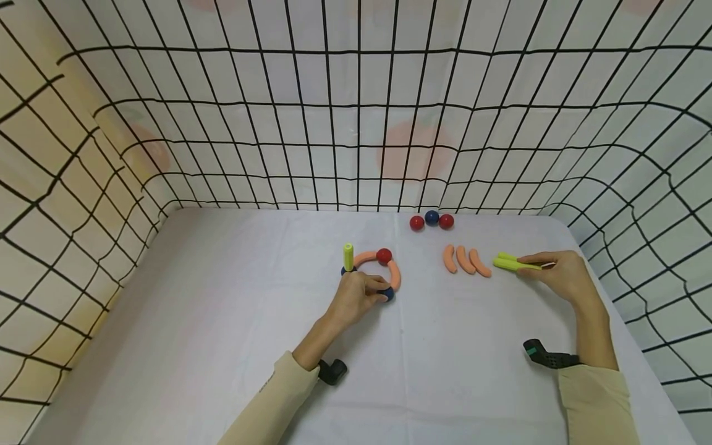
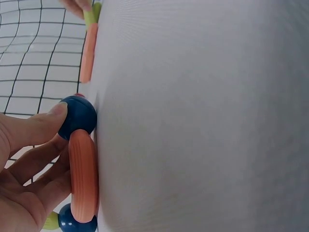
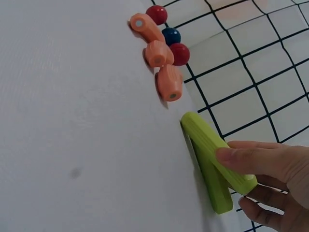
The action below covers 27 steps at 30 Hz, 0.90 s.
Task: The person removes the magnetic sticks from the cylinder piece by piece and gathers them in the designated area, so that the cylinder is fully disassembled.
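A ring of curved orange sticks and balls lies mid-table, with a red ball at its far side. My left hand pinches the ring's near blue ball. An orange stick joins this ball to a second blue ball, from which a yellow-green stick stands upright. Over to the right, my right hand pinches a yellow-green stick between thumb and fingers. Another yellow-green stick lies right beside it on the table, partly covered.
Three loose orange sticks lie side by side between the ring and my right hand. Behind them, two red balls and a blue ball sit near the back edge. Black wire mesh encloses the white table at the back and sides.
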{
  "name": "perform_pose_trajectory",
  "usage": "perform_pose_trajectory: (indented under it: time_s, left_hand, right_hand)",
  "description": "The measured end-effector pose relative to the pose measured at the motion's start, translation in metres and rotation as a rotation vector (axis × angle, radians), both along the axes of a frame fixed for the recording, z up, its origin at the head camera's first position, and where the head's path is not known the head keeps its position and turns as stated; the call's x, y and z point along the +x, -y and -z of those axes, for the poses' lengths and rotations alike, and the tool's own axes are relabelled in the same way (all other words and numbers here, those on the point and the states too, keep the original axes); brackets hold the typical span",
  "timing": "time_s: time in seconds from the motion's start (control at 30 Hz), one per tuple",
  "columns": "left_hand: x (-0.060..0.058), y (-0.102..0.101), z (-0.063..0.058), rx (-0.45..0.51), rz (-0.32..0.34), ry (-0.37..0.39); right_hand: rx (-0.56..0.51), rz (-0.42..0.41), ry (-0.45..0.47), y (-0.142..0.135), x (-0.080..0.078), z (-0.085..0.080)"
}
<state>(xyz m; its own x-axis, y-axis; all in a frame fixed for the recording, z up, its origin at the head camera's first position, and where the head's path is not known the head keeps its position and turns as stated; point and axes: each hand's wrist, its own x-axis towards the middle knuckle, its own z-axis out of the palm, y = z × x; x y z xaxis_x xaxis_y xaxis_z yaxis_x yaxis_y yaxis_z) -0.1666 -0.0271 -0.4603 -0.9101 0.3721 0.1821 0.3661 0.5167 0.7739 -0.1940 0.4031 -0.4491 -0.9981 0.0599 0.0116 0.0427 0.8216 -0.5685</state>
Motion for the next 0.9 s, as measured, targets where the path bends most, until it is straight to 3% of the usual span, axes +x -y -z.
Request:
perform_pose_trajectory:
  time_s: [0.4,0.9]
  left_hand:
    - [-0.0001,0.0009,0.0005,0.003,0.006,-0.003]
    - [0.0022,-0.0010,-0.0022,-0.006,-0.004,-0.003]
  right_hand:
    - [0.069,-0.042,-0.017,0.0027,-0.0019,0.0042]
    - [0.124,-0.016,-0.051,0.0047,-0.0018,0.0004]
